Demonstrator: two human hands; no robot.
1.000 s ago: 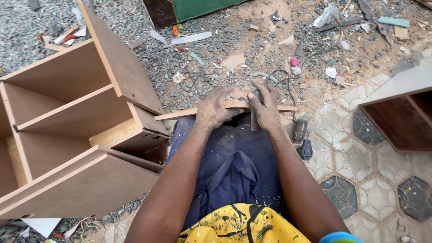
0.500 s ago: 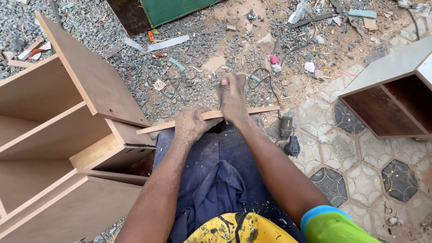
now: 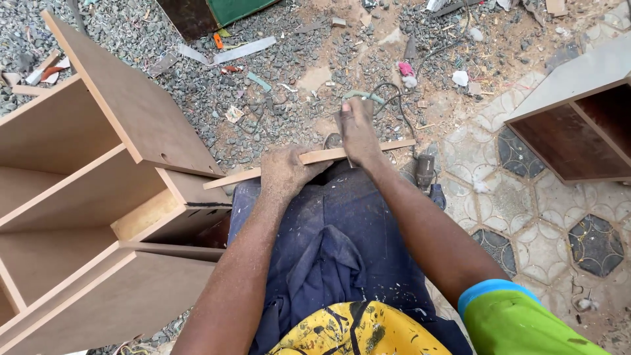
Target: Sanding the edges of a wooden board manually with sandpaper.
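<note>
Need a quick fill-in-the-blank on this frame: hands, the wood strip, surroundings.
1. The left hand grips a thin strip of ____ lying across the lap.
2. The right hand presses on the same strip, farther toward the ____.
3. The open cabinet stands on the person's ____ side.
4. The ground at right is paved with ____ tiles.

Missing: wood; right; left; hexagonal

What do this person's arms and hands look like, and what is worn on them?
Both forearms are bare, no gloves. The left hand and right hand are dusted with pale sawdust. The right arm has a short bright green sleeve with a blue cuff. No watch or rings visible.
</note>
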